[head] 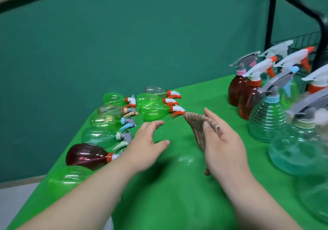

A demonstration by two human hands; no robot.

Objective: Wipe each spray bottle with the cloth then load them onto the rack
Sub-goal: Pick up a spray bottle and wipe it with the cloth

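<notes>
My right hand [221, 141] holds a brown ribbed cloth [197, 128] draped over its fingers, with the thumb pinching it. My left hand [147, 144] hovers open above the green table, fingers spread, holding nothing. Several spray bottles lie on their sides at the left: green ones [154, 111], a clear one [99, 135] and a dark red one [85, 156] just left of my left wrist. Several upright bottles stand at the right, among them a brown one [237, 91] and a ribbed clear one [266, 123].
A green cloth covers the table [174, 185]. A black metal rack [321, 27] with a wire shelf rises at the back right behind the upright bottles. A green wall is behind. The table's left edge runs past the lying bottles.
</notes>
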